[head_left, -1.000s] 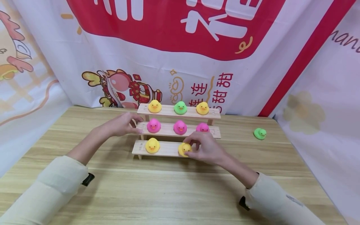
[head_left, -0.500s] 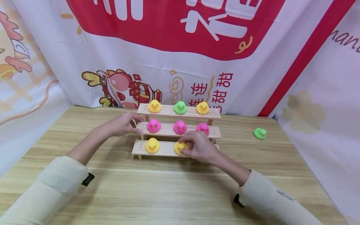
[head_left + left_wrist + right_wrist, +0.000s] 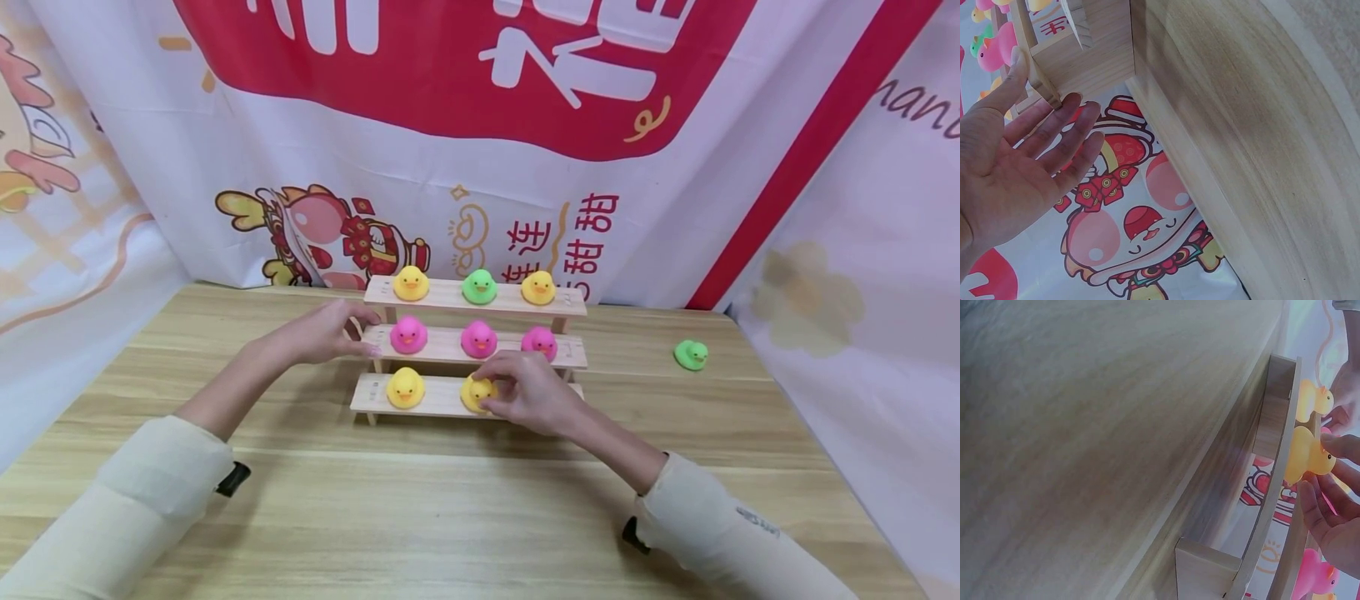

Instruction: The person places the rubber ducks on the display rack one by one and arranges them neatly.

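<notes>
A three-tier wooden shelf (image 3: 442,398) stands on the table with small rubber ducks along it. My right hand (image 3: 531,393) pinches a yellow rubber duck (image 3: 476,392) at the middle of the bottom tier; in the right wrist view the thumb and fingers lie on either side of this duck (image 3: 1300,456). Left of it on the same tier sits another yellow duck (image 3: 405,388). At the left end of the middle tier, my left hand (image 3: 326,332) holds the board, thumb above and fingers below in the left wrist view. Near that thumb is a pink duck (image 3: 408,335).
The middle tier also carries pink ducks (image 3: 478,339). On the top tier a green duck (image 3: 479,286) sits between two yellow ones. Another green duck (image 3: 691,355) lies on the table (image 3: 420,517) at the right. A printed cloth (image 3: 420,167) hangs behind.
My right hand has moved left along the bottom tier with the yellow duck, which now faces more to the front. During the last half second it barely moves. My left hand stays put.
</notes>
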A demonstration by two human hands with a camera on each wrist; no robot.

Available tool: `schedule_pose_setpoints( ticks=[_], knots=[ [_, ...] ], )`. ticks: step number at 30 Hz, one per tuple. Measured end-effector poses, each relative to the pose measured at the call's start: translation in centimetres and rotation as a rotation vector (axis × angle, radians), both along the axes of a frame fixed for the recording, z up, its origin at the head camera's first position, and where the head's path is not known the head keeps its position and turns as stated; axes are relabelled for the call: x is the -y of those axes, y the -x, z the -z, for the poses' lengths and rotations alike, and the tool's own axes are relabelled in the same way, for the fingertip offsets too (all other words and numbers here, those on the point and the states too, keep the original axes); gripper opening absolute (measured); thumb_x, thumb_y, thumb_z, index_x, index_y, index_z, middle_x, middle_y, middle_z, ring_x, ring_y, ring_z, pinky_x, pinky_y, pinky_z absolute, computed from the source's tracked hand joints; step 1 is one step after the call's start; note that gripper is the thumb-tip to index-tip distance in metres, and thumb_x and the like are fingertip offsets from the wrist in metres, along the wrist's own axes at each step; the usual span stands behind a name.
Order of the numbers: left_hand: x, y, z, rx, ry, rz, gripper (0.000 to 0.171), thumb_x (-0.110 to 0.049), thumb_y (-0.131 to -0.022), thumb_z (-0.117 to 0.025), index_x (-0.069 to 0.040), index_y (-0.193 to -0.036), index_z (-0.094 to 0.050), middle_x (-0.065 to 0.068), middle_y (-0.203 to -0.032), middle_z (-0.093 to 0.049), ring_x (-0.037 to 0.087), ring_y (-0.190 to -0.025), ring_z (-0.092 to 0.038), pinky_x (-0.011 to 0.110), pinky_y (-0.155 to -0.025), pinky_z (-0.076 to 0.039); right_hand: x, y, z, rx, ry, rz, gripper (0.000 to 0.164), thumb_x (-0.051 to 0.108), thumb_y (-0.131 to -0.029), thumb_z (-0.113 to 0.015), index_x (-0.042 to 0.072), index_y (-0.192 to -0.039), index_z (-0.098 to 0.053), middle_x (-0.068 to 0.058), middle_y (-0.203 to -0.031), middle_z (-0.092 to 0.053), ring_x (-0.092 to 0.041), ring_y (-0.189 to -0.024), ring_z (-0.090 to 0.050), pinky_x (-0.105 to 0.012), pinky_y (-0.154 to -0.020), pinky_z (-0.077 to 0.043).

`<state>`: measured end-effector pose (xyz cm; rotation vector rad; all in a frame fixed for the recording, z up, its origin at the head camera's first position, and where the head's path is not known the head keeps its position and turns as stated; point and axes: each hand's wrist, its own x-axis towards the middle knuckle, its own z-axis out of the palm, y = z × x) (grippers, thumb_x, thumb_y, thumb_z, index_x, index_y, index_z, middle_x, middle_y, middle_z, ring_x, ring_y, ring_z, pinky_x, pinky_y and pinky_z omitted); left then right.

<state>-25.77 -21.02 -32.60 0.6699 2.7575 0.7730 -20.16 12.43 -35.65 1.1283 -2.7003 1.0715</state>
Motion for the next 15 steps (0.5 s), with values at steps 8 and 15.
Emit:
schedule_pose_setpoints(
  ticks=[8,15],
  knots=[
    [0.0,0.0,0.0,-0.003,-0.001,0.003,0.050,-0.020,-0.092,-0.081,0.012,-0.127,-0.065,0.023,-0.115,-0.069,0.032,-0.100,-0.068,0.047,-0.091,-0.060,-1.1,-0.4,-0.4,-0.007,0.061,0.010,0.034,0.003,-0.083,-0.087,0.001,-0.116,-0.077,-0.009,-0.115,-0.076,-0.023,-0.102,-0.068,-0.034,-0.079,-0.062],
    [0.0,0.0,0.0,0.004,-0.002,-0.005,0.051,-0.020,-0.092,-0.081,0.011,-0.128,-0.064,0.022,-0.115,-0.069,0.031,-0.100,-0.068,0.047,-0.091,-0.060,-4.1,-1.0,-1.2,-0.062,0.124,0.050,0.025,0.004,-0.086,-0.084,0.002,-0.109,-0.077,-0.008,-0.098,-0.075,-0.025,-0.083,-0.069,-0.030,-0.067,-0.060]
  ],
)
